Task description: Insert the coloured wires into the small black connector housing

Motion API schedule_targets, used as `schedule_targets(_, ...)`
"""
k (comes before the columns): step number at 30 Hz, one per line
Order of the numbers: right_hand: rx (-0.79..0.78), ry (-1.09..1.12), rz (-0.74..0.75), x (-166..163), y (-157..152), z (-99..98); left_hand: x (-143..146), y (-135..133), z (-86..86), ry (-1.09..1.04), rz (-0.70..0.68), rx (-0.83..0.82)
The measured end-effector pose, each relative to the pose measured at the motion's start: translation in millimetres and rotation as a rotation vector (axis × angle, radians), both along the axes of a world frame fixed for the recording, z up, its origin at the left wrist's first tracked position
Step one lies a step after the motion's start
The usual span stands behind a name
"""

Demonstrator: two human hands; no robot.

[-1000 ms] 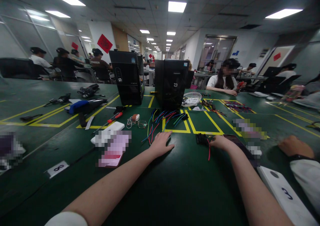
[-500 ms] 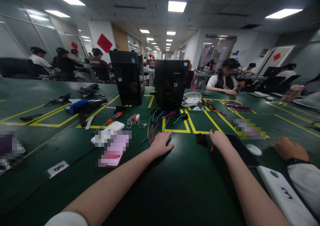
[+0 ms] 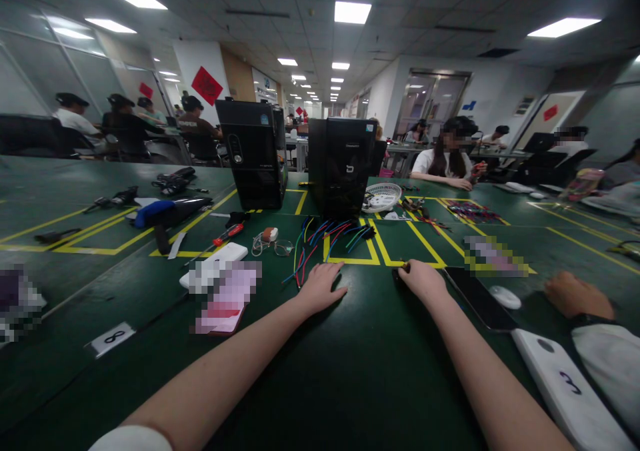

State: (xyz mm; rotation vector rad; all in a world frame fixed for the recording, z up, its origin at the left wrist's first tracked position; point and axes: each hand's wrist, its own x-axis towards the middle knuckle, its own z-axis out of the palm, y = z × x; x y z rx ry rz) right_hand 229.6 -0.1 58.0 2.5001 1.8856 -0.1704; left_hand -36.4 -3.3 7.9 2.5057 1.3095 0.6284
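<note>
Black piece (image 3: 397, 275), partly hidden, near spread coloured wires (image 3: 327, 228)

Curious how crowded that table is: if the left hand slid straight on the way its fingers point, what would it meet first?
The left hand would probably cross the yellow tape first, then meet the blue and green wires beyond; depth is hard to judge.
</note>
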Motion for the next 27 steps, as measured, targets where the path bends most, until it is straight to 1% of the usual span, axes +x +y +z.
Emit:
schedule_targets(3, -0.053, 0.014, 0.004, 20, 2, -1.4, 0, -1, 1.5, 0.015, 0.009, -0.014)
schedule_targets(6, -0.138, 0.039, -0.03, 44, 2, 0.2, 0, -1, 1.2, 0.013, 0.007, -0.009)
schedule_targets(8, -0.158, 0.033, -0.043, 57, 1, 1.7, 0, 0, 0.3, 0.008, 0.003, -0.004)
schedule_targets(11, -0.095, -0.005, -0.022, 64, 2, 1.5, 0, 0, -0.7, 0.005, 0.006, -0.007)
schedule_targets(14, -0.004, -0.032, 0.024, 63, 5, -1.6, 0, 0, -0.8, 0.008, 0.008, -0.007)
schedule_targets(17, 0.01, -0.042, 0.048, 62, 6, -4.1, 0, 0, -1.2, 0.011, 0.001, 0.006)
schedule_targets(21, -0.022, -0.033, 0.013, 69, 3, -1.5, 0, 1, -2.9, 0.011, -0.006, 0.024)
schedule_targets(27, -0.007, 0.0, -0.097, 86, 1, 11.3, 0, 2, -4.5, 0.013, -0.001, 0.018)
